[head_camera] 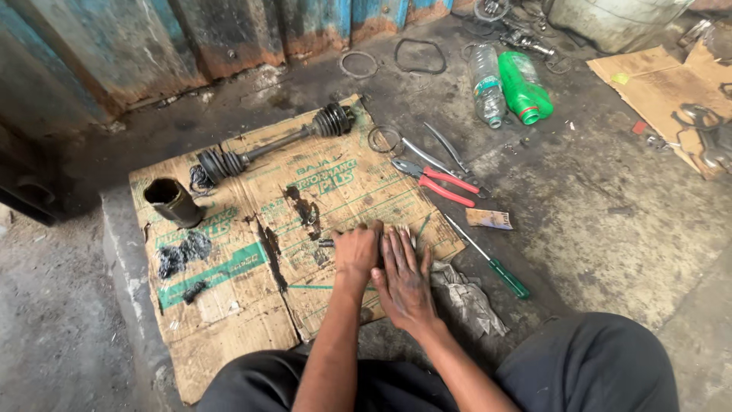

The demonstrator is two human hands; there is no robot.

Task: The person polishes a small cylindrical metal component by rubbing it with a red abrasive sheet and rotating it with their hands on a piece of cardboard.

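While hands (pixel 381 263) overlap, metal part (pixel 326 243) protrudes left.

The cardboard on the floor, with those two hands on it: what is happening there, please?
A person sits on the ground with both hands on a flattened cardboard sheet. The left hand and the right hand press together over a small metal part that is mostly hidden. A drive shaft with rubber boots lies at the far edge, a greasy metal cup to the left, red-handled pliers and a green screwdriver to the right.

small dark metal part (pixel 326 243) | on cardboard | mostly hidden, perhaps cylindrical
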